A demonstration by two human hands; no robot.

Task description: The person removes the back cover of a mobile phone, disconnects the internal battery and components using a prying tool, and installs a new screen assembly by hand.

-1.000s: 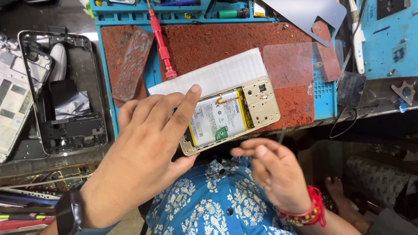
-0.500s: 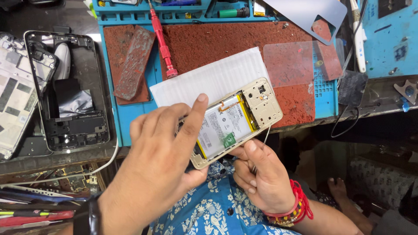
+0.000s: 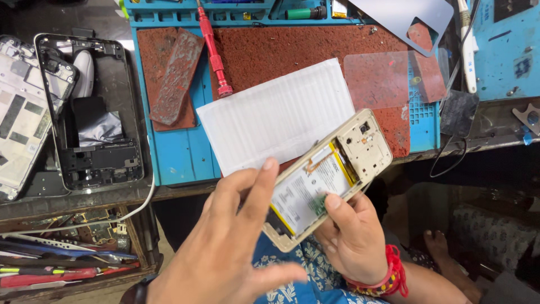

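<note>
An opened gold-framed phone [image 3: 363,143] with its back off shows a white battery [image 3: 306,188] with yellow edges. My right hand [image 3: 351,245] holds it from below, over my lap, with the thumb pressed on the battery. In front, my left hand [image 3: 230,247] is spread with the fingers apart. Its fingertips reach the phone's lower left end, and I cannot tell if they touch it. The phone is tilted, with its camera end up to the right, at the front edge of the blue work mat [image 3: 174,155].
On the mat lie a white ribbed sheet [image 3: 270,115], a red screwdriver [image 3: 212,50], rusty brown pads [image 3: 174,76] and a clear film [image 3: 377,79]. A black phone frame [image 3: 93,121] and a white phone part [image 3: 17,110] lie at left. An open drawer [image 3: 56,264] holds tools.
The phone has come off the mat's edge toward my lap. My right hand has taken it from below, and my left hand has loosened and spread its fingers.
</note>
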